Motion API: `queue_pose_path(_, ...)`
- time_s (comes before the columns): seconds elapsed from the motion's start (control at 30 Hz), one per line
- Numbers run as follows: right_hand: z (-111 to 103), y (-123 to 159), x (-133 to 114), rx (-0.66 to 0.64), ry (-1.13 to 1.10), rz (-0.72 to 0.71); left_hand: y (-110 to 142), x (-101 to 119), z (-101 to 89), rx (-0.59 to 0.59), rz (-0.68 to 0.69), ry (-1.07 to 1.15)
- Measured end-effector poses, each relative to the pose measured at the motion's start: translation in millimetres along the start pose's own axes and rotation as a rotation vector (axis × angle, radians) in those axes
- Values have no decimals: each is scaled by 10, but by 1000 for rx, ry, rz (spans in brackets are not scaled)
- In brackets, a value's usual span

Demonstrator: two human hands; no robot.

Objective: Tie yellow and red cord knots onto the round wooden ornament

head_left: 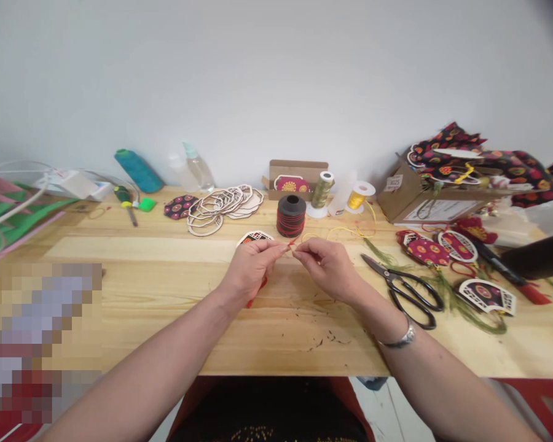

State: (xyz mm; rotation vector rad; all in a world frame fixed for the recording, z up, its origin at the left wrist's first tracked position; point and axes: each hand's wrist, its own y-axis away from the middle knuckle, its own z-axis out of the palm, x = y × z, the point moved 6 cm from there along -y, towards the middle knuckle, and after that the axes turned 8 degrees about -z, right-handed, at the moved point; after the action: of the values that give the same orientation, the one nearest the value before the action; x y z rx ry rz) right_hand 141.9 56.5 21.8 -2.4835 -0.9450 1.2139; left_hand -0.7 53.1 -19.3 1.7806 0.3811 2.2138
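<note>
My left hand (251,265) is closed in a pinch on a red cord, whose loose end (251,303) hangs below the palm. Facing it, my right hand (326,264) pinches a thin yellow cord close to the left fingertips. That cord (334,229) runs back over the table to a yellow spool (357,197). How the two cords meet is too small to make out. Behind my left hand lies a fan-shaped ornament (254,237), partly hidden. A dark spool of red and black cord (290,218) stands just beyond the fingers.
Black-handled scissors (410,288) lie beside my right forearm, near finished ornaments (486,296) with green tassels. Wooden frames (205,224), a green thread cone (321,193) and a screwdriver (125,202) are farther back. A cardboard box (405,199) holds patterned fabric at the back right.
</note>
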Motion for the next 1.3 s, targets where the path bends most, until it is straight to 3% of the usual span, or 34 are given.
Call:
queue_pose_path(0.57,30,11,-64,-49,-71,14,12,11,-24,104,26,-15)
queue_pose_path(0.9,13,18,-120,-80,-37,-59,122,114,9,182,78,-181)
queue_pose_path(1.1,-68,8,-161,-52,184,-226,89,110,65,30,90,-317)
queue_pose_path(1.3,-74,-28,25,-34,-39,-21,58,-30,70,-111,-9,-226)
